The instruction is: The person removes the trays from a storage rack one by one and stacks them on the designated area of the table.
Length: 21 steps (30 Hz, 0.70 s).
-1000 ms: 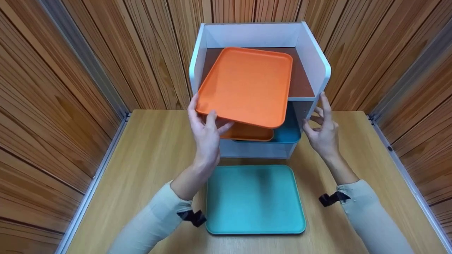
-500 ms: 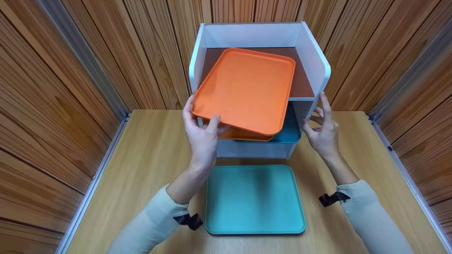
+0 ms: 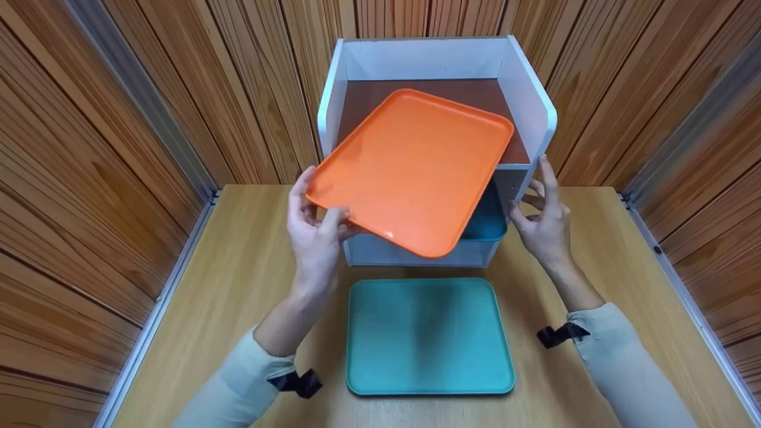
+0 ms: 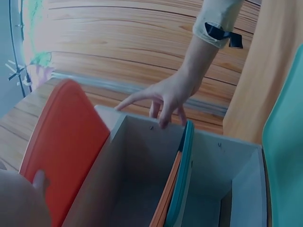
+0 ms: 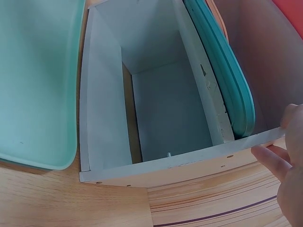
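My left hand (image 3: 318,221) grips the near left corner of an orange tray (image 3: 410,169), thumb on top. It holds the tray tilted in the air, half over the top level of a white shelf unit (image 3: 535,101). The left wrist view shows the same orange tray (image 4: 66,142) on edge beside the shelf unit (image 4: 137,161). My right hand (image 3: 538,217) rests with straight fingers (image 5: 272,161) on the front edge of the shelf's right wall. A teal tray (image 3: 489,221) lies on the middle level, with a second orange tray (image 4: 165,201) against it.
Another teal tray (image 3: 428,336) lies flat on the wooden table (image 3: 594,238) in front of the shelf unit, between my forearms. Wood-panelled walls close in on the left, right and back. Metal rails (image 3: 154,309) run along the table's sides.
My left hand has drawn the orange tray out of the top level toward me and to the left, turning it clockwise. It now hides the lower orange tray. The right hand has not moved.
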Motion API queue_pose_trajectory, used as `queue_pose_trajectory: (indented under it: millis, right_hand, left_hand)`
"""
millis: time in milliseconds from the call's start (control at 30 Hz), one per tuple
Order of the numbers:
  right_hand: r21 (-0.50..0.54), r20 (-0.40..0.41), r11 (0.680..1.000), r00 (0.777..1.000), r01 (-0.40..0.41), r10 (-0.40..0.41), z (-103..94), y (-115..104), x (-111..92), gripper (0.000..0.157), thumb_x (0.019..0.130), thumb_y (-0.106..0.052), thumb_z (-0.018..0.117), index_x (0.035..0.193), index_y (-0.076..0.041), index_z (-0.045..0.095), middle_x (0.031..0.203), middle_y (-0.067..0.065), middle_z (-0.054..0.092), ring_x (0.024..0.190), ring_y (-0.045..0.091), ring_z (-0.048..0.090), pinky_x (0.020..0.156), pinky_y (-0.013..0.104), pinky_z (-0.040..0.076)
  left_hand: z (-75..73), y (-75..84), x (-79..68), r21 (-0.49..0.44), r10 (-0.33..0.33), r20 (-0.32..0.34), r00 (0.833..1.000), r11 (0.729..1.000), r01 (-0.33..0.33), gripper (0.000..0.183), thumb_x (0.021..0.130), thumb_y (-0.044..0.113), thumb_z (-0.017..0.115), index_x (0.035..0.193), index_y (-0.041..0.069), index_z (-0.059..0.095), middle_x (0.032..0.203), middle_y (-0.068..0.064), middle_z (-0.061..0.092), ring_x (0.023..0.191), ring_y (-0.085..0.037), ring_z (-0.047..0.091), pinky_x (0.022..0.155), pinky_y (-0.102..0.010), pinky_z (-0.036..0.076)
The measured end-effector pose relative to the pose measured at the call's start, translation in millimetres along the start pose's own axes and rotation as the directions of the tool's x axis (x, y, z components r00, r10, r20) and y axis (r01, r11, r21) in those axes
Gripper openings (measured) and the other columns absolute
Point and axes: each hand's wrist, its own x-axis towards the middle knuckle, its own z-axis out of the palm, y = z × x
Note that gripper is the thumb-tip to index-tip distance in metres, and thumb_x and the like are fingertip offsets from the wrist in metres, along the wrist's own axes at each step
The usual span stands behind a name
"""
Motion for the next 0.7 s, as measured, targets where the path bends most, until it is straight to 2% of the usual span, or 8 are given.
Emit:
queue_pose_trajectory:
  millis: [67,167,233,300,433,533,600,700]
  right_hand:
    - [-0.011,0.0,1.0,1.0,0.001,-0.001,-0.5,0.0,-0.2,0.084,0.102,0.002,0.075,0.172,-0.005,0.029,0.148,0.031,0.071,0.119,-0.011,0.075,0.077,0.005,0.058]
    - [-0.029,-0.002,1.0,1.0,0.001,-0.001,-1.2,0.4,-0.6,0.084,0.102,0.001,0.076,0.172,-0.005,0.029,0.148,0.029,0.072,0.12,0.0,0.08,0.078,0.005,0.058]
    - [-0.04,-0.006,0.999,1.0,0.006,-0.006,-1.1,0.3,-0.9,0.084,0.103,0.001,0.076,0.172,-0.005,0.029,0.148,0.029,0.073,0.119,0.02,0.084,0.078,0.004,0.057]
    - [-0.036,-0.011,0.999,1.0,0.013,-0.014,-0.6,0.6,-0.5,0.083,0.103,0.003,0.075,0.171,-0.003,0.029,0.147,0.03,0.073,0.119,0.024,0.085,0.079,0.003,0.056]
    - [-0.023,-0.017,0.999,0.999,0.041,-0.042,0.6,-0.1,0.9,0.081,0.103,0.004,0.074,0.169,0.001,0.028,0.146,0.031,0.072,0.113,0.055,0.079,0.079,0.002,0.055]
    - [-0.016,-0.02,0.999,0.998,0.052,-0.052,1.0,-0.7,1.6,0.081,0.102,0.005,0.075,0.169,0.001,0.029,0.147,0.03,0.072,0.114,0.045,0.082,0.08,0.003,0.056]
    - [-0.018,-0.026,0.998,0.998,0.059,-0.06,1.6,-1.0,2.0,0.082,0.101,0.005,0.076,0.169,0.002,0.03,0.146,0.029,0.073,0.117,0.022,0.085,0.079,0.003,0.056]
    - [-0.015,-0.034,0.998,0.997,0.069,-0.07,2.6,-0.9,2.2,0.082,0.1,0.007,0.077,0.168,0.004,0.031,0.145,0.028,0.074,0.118,-0.013,0.074,0.078,0.002,0.056]
  left_hand:
    - [-5.6,2.2,1.5,-0.015,-0.013,0.008,1.0,1.0,0.013,0.074,0.097,-0.01,0.057,0.167,0.012,0.044,0.144,-0.016,0.056,0.093,-0.022,0.076,0.073,-0.035,0.072]
    - [-14.5,6.7,3.8,-0.021,-0.032,0.03,0.999,0.999,0.033,0.072,0.097,-0.011,0.055,0.164,0.012,0.046,0.139,-0.016,0.058,0.09,-0.021,0.075,0.071,-0.032,0.071]
    - [-19.8,9.7,5.1,-0.033,-0.042,0.053,0.998,0.999,0.044,0.07,0.097,-0.011,0.053,0.164,0.011,0.046,0.139,-0.016,0.057,0.089,-0.02,0.074,0.07,-0.03,0.071]
    - [-25.3,11.9,6.6,-0.033,-0.049,0.077,0.996,0.998,0.052,0.069,0.099,-0.011,0.051,0.164,0.01,0.045,0.142,-0.016,0.056,0.092,-0.02,0.075,0.071,-0.029,0.071]
    - [-33.7,14.8,9.8,-0.057,-0.066,0.11,0.992,0.996,0.072,0.068,0.1,-0.012,0.049,0.164,0.01,0.044,0.146,-0.016,0.054,0.093,-0.019,0.074,0.074,-0.03,0.071]
    - [-39.3,16.8,11.9,-0.079,-0.071,0.117,0.991,0.994,0.081,0.069,0.1,-0.013,0.047,0.165,0.009,0.044,0.142,-0.015,0.056,0.085,-0.016,0.072,0.071,-0.028,0.07]
    - [-43.2,18.3,13.2,-0.094,-0.076,0.121,0.99,0.992,0.087,0.069,0.1,-0.013,0.045,0.166,0.008,0.044,0.136,-0.013,0.058,0.078,-0.014,0.071,0.068,-0.026,0.069]
    - [-49.7,21.4,15.1,-0.114,-0.088,0.142,0.986,0.988,0.104,0.069,0.101,-0.013,0.042,0.167,0.007,0.043,0.127,-0.011,0.063,0.073,-0.012,0.073,0.067,-0.024,0.068]
